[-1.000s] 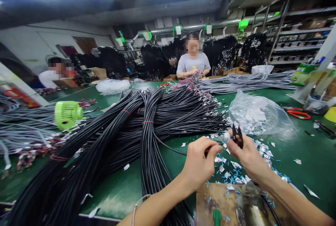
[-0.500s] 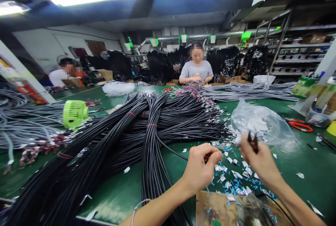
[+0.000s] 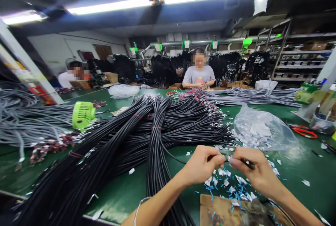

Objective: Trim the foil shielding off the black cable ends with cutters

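My left hand (image 3: 203, 163) is closed, its thumb and fingers pinching the end of a black cable (image 3: 174, 157) that runs in from the left. Close against it, my right hand (image 3: 252, 166) is closed round a small dark hand tool (image 3: 248, 164), mostly hidden by the fingers, so its kind is unclear. At the cable end between the hands, a small pale tip shows. Left of my hands lie thick bundles of black cables (image 3: 157, 149), tied with red bands. White foil scraps (image 3: 225, 172) and blue bits of wire covering (image 3: 240, 188) are strewn under my hands.
A stained board (image 3: 217, 208) lies at the near edge. Around the table are a clear plastic bag (image 3: 265, 128), orange-handled scissors (image 3: 304, 131), a green fan (image 3: 83, 115) and grey cables (image 3: 252, 94). One co-worker (image 3: 198, 73) sits opposite, another (image 3: 69, 77) at far left.
My right hand has moved left and down to meet my left hand at the cable end, turning the dark tool. The whole view has shifted slightly.
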The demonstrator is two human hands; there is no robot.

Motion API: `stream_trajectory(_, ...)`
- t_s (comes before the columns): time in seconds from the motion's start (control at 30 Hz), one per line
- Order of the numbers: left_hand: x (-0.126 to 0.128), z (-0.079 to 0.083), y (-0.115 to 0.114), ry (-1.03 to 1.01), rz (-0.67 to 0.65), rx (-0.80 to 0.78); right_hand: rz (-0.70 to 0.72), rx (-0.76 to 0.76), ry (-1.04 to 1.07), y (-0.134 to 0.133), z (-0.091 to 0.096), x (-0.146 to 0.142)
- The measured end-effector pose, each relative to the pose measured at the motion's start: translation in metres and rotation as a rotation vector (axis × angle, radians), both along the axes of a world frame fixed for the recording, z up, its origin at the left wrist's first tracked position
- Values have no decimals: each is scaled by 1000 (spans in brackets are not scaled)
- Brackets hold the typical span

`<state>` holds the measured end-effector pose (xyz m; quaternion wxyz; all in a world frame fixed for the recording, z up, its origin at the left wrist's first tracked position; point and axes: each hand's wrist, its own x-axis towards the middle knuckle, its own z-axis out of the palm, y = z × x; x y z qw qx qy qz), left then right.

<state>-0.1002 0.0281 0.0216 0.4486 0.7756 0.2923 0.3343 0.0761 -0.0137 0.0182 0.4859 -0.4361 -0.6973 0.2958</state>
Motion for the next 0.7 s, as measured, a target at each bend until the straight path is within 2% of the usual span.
stream_trajectory(0.07,-2,2,5,-102,-108,-93,38,-135,115,-1,3,-5)
stream_trajectory(0.1,-2,1,6,-150,-117,-113,40,-198,178,-1,4,-9)
stream_trajectory(0.2,3,-2,5,-210,-15,-78,5,-332,329,3,0,-18)
stream_trajectory(0.33,8,-6,-3,-177,147,30,-55,-381,426,16,1,-19)
stream_trajectory(0.43,8,-7,-5,-190,174,54,-129,-296,445,23,17,-1)
stream_trajectory(0.57,5,-5,-6,-198,188,31,-272,-14,382,20,44,25)
stream_trajectory(0.63,4,-5,-6,-184,202,45,-250,50,226,15,44,22)
stream_trajectory(0.7,4,-6,-7,-174,211,68,-165,75,37,11,35,12)
